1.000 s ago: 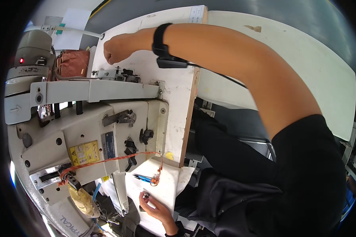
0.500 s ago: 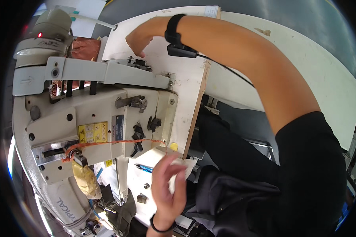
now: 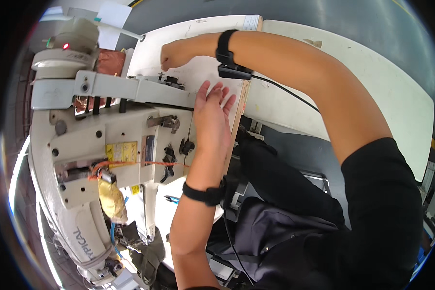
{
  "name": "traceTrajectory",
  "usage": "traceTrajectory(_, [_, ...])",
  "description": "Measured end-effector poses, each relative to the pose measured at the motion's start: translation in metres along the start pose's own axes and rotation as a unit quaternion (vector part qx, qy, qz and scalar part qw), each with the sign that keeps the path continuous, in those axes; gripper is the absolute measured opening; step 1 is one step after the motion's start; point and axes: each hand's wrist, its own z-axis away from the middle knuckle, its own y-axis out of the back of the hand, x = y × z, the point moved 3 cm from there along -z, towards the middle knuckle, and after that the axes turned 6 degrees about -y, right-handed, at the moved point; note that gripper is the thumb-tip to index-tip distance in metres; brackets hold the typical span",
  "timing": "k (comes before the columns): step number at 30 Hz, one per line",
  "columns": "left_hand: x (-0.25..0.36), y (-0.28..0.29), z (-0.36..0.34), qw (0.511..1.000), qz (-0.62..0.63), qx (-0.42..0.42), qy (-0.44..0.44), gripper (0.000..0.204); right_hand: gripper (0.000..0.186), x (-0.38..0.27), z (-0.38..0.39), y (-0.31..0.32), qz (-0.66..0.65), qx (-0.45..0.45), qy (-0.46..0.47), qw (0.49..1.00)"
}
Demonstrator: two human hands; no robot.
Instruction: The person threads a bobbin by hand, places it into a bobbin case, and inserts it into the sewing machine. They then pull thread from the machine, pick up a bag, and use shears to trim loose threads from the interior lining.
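Observation:
My left hand (image 3: 214,108) is raised beside the front end of a cream industrial sewing machine (image 3: 89,130), palm turned partly up. Its fingers are loosely spread and nothing lies in them. Beyond the machine's grey bar, my right hand (image 3: 175,54) is over the white table top (image 3: 205,67). Its fingers are curled in, and whatever they may hold is hidden. An orange cord (image 3: 152,163) runs across the machine's face and passes behind my left forearm. A small black metal fitting (image 3: 171,81) on the bar is close below my right hand.
Reddish-brown material (image 3: 110,62) lies behind the machine. A yellow wrapped bundle (image 3: 112,200) hangs from its side, and dark green cloth (image 3: 150,261) is at lower left. A second white table (image 3: 353,82) adjoins on the right. Black cables (image 3: 290,89) trail from both wrist straps.
My left hand has moved up from near the orange cord's end to beside the machine's bar, fingers now more spread. My right hand stays over the table, more curled. The whole view has shifted slightly.

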Motion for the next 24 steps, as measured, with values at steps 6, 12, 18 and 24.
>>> traceTrajectory(6, [-0.013, -0.01, -0.053, 0.994, 0.008, 0.1, -0.033, 0.069, 0.064, -0.006, 0.033, 0.005, 0.002, 0.028, -0.155, 0.988])
traceTrajectory(12, [-0.025, -0.013, -0.081, 0.986, 0.054, 0.114, -0.111, 0.049, 0.071, -0.02, 0.051, 0.006, -0.003, -0.006, -0.173, 0.985])
traceTrajectory(18, [-0.027, -0.011, -0.083, 0.985, 0.05, 0.123, -0.114, 0.036, 0.07, -0.033, 0.064, 0.016, -0.01, -0.136, -0.216, 0.967])
traceTrajectory(24, [-0.029, -0.008, -0.086, 0.985, 0.053, 0.129, -0.102, 0.029, 0.045, -0.042, 0.048, 0.031, 0.127, -0.274, -0.218, 0.928])
